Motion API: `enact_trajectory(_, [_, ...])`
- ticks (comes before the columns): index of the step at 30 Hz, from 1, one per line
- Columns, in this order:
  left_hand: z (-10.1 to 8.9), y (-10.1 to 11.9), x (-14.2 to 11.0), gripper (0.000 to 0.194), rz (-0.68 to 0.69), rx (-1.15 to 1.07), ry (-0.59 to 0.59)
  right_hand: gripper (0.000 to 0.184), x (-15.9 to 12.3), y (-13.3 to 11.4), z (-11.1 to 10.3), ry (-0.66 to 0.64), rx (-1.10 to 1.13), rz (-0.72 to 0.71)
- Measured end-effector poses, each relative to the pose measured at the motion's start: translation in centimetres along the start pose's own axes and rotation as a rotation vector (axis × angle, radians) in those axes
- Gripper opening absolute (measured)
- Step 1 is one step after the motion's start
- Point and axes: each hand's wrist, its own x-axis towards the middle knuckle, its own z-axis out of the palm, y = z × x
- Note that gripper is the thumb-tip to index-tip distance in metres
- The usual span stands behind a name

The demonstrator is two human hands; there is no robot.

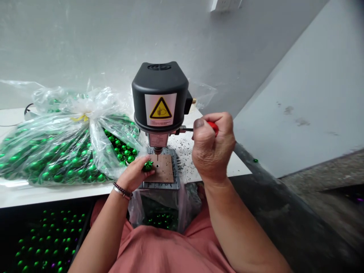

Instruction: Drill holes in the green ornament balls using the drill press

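A small bench drill press (pixel 159 81) with a black cover and a yellow warning sticker stands before me. My right hand (pixel 214 149) is closed around the red knob (pixel 213 128) of its side lever (pixel 187 129). Between the fingers of my left hand (pixel 134 173) are shiny green balls (pixel 148 165); their exact number is partly hidden. They sit just left of the thin drill bit (pixel 157 157), over a brown board (pixel 166 175) with a small hole. The board lies on the grey machine base (pixel 175 184).
A tied clear plastic bag (pixel 95 148), torn at its right side, bulges with green balls at left. Dark shavings (pixel 186 149) litter the white table (pixel 241 167). Below, an open plastic bag (pixel 182 208) and a dark bin (pixel 36 227) hold green balls. One ball (pixel 255 160) lies at right.
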Motion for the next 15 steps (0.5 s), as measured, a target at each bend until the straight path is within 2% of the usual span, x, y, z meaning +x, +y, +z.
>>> enact_trajectory(2, [0.0,-0.2,0.0,0.024,-0.007,-0.065,-0.045,0.015,-0.1,0.1,0.0,-0.001,0.005,-0.014])
enact_trajectory(6, [-0.3,-0.5,-0.1,0.050,-0.021,0.023,-0.093,0.014,-0.2,0.2,-0.1,-0.013,0.027,-0.020])
enact_trajectory(9, [-0.5,-0.7,0.2,0.053,0.082,0.364,-0.021,0.014,-0.3,0.3,-0.2,-0.017,0.042,-0.031])
enact_trajectory(12, [-0.6,-0.8,0.6,0.047,0.237,0.759,0.076,0.014,-0.3,0.4,-0.2,-0.017,0.058,-0.050])
enact_trajectory(15, [-0.5,-0.7,0.9,0.043,0.324,0.969,0.092,0.013,-0.3,0.4,-0.3,-0.020,0.064,-0.056])
